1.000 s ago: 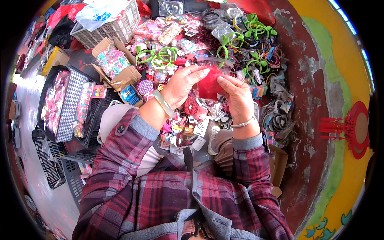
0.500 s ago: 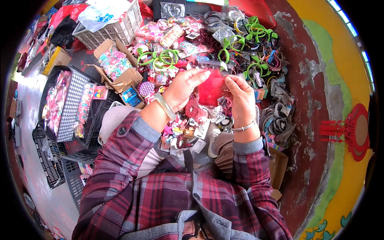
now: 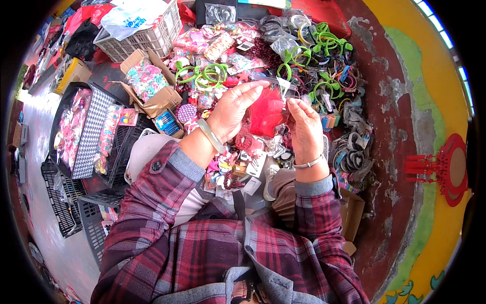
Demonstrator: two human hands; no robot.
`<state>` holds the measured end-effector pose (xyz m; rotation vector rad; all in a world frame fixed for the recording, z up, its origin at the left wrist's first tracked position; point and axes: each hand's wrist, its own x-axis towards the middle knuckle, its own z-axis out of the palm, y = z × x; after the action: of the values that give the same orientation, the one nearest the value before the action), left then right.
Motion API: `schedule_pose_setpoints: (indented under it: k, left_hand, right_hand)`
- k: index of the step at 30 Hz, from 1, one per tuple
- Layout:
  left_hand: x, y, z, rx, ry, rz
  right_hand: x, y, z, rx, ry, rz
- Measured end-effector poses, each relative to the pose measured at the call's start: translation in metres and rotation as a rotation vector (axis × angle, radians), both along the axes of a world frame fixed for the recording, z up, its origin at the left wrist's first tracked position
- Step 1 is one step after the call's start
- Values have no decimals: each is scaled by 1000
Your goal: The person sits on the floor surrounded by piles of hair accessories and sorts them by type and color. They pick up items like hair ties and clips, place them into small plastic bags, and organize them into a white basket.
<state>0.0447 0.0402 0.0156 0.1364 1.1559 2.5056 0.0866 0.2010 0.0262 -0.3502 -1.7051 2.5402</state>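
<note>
A clear plastic bag with a red, fluffy-looking item inside hangs between my hands. My left hand pinches its upper left edge between thumb and fingers. On the right side, my right hand grips the bag's edge with thumb and forefinger. Close below lie a dark red scrunchie, hair accessories and white cards. Green headbands rest beyond my left hand. What the red item is exactly, I cannot make out.
To the left stand an open cardboard box of colourful packets, a black-and-white patterned basket and black plastic crates. A grey crate sits farther back. A painted wall curves along the right, with a red tasselled ornament.
The bag has tilted slightly, and its top edge has shifted between my fingers. Both hands stay in nearly the same place, still gripping it.
</note>
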Motion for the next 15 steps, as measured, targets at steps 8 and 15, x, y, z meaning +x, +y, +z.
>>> schedule_pose_setpoints:
  k: [8,15]
  left_hand:
    - [-3,-5,-4,38,4,-89]
    - [-6,-2,-22,-485,477,74]
  right_hand:
    - [-2,3,-5,118,-31,12]
    - [3,-12,21,1183,671,-259]
